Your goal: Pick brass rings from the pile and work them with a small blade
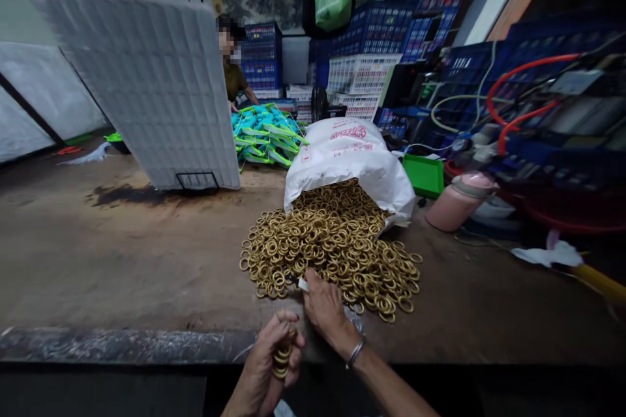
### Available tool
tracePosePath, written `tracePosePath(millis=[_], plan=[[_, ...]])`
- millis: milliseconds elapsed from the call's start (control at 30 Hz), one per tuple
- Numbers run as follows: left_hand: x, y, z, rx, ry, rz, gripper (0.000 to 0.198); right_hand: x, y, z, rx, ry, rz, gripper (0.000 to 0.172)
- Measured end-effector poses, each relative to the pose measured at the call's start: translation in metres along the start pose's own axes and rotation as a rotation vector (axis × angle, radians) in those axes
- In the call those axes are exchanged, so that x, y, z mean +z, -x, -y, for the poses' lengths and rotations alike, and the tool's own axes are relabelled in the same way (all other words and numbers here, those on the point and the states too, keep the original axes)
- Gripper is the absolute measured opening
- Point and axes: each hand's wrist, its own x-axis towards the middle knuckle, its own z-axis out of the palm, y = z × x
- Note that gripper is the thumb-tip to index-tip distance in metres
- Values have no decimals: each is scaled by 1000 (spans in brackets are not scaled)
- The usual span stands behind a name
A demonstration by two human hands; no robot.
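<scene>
While left hand (264,368) grips ring stack (282,358) | right hand (325,306) touches ring pile (332,241)

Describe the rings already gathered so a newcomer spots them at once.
A white sack lies open on the brown table, spilling a heap of brass rings. Just below the heap's near edge, the left hand grips a short stack of rings. Unlike the loose heap, these are lined up face to face.

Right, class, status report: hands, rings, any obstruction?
Left hand clutches stack of rings. Right hand on ring pile, near edge, grip unclear. Sack behind pile, nothing between.
</scene>
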Motion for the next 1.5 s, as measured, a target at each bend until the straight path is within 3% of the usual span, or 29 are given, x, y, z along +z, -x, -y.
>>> tracePosePath(millis=[200, 300, 367, 533, 667, 833, 967, 1067, 1167, 1267, 1367, 1500], plan=[[-8, -8, 1, -73, 180, -28, 24, 2, -2, -8, 14, -137, -59, 17], [-7, -12, 0, -42, 165, -52, 21, 3, -1, -14, 2, -411, -118, 13], [-5, -14, -1, -36, 166, -86, 19, 2, 2, -16, 35, -698, -113, 20], [1, -20, 0, -77, 243, -154, 19, -10, 21, -7, 308, -1458, 126, 33], [10, -19, 5, -2, 155, -126, 32, -17, 34, 4, 299, -1685, 212, 36], [15, -21, 11, 176, -24, -116, 34, -9, 39, 8, 243, -1609, 199, 32], [11, -23, 12, 238, -197, -210, 36, -3, 36, -1, 142, -1259, 100, 27], [9, -21, 8, 324, -419, -267, 31, -11, 36, -7, 40, -986, -2, 25], [8, -18, 4, 485, -642, -220, 19, -22, 36, -7, -64, -823, 9, 23], [9, -15, 3, 558, -756, -182, 12, -26, 37, -2, -112, -712, 46, 22], [8, -13, 3, 525, -706, -145, 14, -25, 35, 1, -77, -745, 66, 26], [7, -12, 5, 277, -506, -117, 24, -22, 34, 2, 24, -901, 117, 25]])
